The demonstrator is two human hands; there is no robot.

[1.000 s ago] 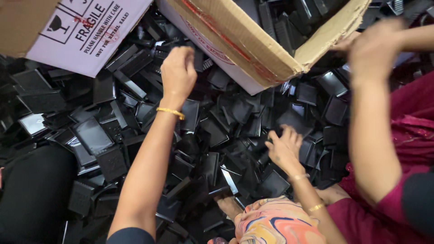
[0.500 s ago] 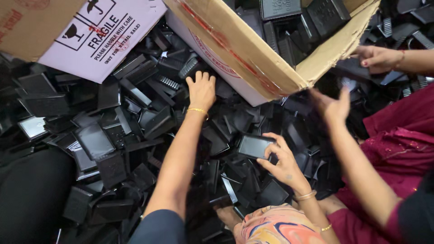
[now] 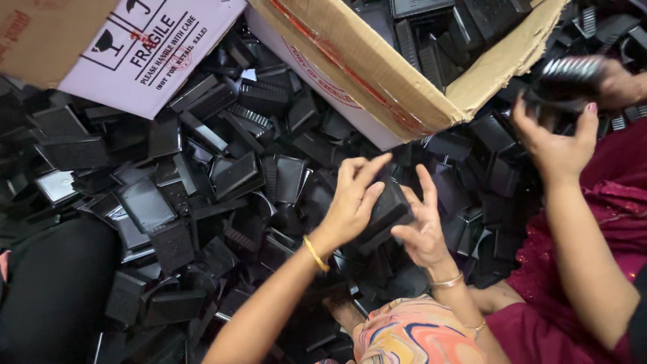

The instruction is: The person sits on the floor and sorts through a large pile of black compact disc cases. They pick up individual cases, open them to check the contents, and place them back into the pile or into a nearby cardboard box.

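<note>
My left hand (image 3: 352,199), with a gold bangle at the wrist, and my right hand (image 3: 423,230), with a thin bracelet, meet over a heap of black plastic parts (image 3: 222,182). Between them they grip one black plastic tray-like piece (image 3: 385,210), the left from the left side and top, the right from the right side. A co-worker's hand (image 3: 557,143) on the right reaches up to a ribbed black part (image 3: 567,75) held by that person's other hand (image 3: 617,82).
A tilted open cardboard box (image 3: 377,74) with black parts inside lies at the top. A second box with a white label panel (image 3: 145,57) is at top left. Patterned cloth (image 3: 411,334) and the co-worker's maroon garment (image 3: 606,222) fill the lower right.
My left hand has drawn back from the pile near the box toward me. My right hand rose with a black piece, and both hands now grip it together. The co-worker's hands moved right.
</note>
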